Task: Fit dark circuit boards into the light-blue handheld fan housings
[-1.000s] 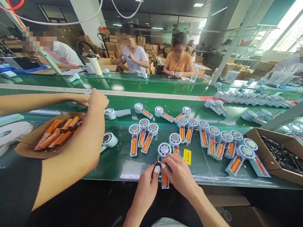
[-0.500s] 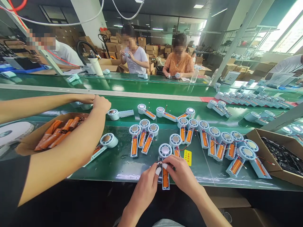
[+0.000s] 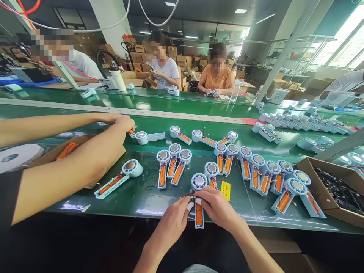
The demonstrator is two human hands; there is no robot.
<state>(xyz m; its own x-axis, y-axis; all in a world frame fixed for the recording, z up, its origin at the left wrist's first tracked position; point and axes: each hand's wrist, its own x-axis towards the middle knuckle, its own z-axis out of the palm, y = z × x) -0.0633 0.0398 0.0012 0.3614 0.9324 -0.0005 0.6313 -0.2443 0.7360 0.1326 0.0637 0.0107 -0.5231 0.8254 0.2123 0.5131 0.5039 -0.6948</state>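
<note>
A light blue fan unit (image 3: 199,182) lies at the table's front edge, round head away from me, an orange battery (image 3: 199,215) in its open handle. My left hand (image 3: 178,214) pinches a small wire connector over the top of the handle. From the other side my right hand (image 3: 214,203) pinches at the same spot, its fingertips meeting the left ones. White covers sit on some fingertips. The connector is mostly hidden between the fingers. Just behind is another fan unit (image 3: 211,169), with a yellow card (image 3: 225,190) beside it.
Several fan units (image 3: 257,160) lie to the right, near a carton of black parts (image 3: 338,189). At left, a co-worker's arms (image 3: 71,170) reach across a carton (image 3: 116,155) and a white reel (image 3: 19,155). People sit across the green table (image 3: 148,104).
The co-worker's hands at left have shifted slightly right, an orange piece now showing at them. Across the table, one person has lowered the held item. My hands stay at the same fan unit.
</note>
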